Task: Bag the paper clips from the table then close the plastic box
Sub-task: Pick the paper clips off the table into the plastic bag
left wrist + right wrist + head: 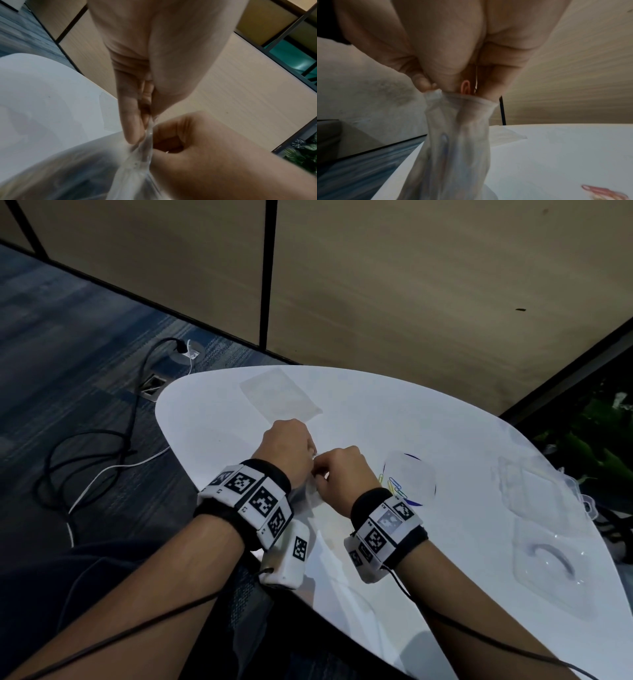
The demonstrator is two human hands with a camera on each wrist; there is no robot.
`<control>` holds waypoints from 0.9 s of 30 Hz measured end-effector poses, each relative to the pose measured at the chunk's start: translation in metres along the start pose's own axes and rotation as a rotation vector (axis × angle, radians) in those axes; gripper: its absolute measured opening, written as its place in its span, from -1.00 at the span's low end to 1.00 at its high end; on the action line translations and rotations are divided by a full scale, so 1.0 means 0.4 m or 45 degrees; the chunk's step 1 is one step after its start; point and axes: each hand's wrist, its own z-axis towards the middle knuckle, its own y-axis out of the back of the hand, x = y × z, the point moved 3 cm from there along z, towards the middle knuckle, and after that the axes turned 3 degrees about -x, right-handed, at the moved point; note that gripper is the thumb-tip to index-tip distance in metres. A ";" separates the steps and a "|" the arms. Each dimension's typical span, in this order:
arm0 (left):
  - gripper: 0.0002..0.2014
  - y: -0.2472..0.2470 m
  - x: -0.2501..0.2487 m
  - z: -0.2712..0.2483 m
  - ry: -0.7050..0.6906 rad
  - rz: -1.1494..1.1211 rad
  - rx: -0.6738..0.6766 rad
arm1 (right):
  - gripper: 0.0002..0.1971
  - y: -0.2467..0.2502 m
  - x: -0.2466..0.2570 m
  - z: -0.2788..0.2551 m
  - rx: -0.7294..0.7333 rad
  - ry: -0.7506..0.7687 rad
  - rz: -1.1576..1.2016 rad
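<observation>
Two hands meet above the near part of a white worktop [445,440], working the mouth of a small clear plastic bag [457,128]. The left hand [287,446] pinches one lip of the bag between thumb and fingertips [133,129]. The right hand [342,474] pinches the opposite lip just beside it, fingers curled. Each grip is pressed together on thin film, and the mouth looks only slightly parted in the right wrist view. Something small and reddish [465,86], perhaps a paper clip, shows at the right fingers above the mouth; it is too blurred to be sure.

The bag hangs down from both grips toward the worktop. It appears very light, limp and slick, and it creases readily. It would probably slip unless held right at the rim, and holding the two lips separately seems the way to keep it open.

The loose paper clips [395,486], in mixed colours, lie in a small pile on the worktop just to the right of the right grip, near the wrist, beside or under a clear round lid-like piece [411,477]. They are likely light, stiff and smooth, easier to pick up a few at a time by pinching.

The clear plastic box [548,525] lies open farther right of both grips, well apart from the bag. It looks rigid and glossy. A second flat clear bag [281,395] lies beyond the grips.
</observation>
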 end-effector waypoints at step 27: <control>-0.76 0.006 0.002 0.002 0.005 -0.018 -0.038 | -0.31 -0.149 -0.379 -0.091 0.366 0.209 -0.709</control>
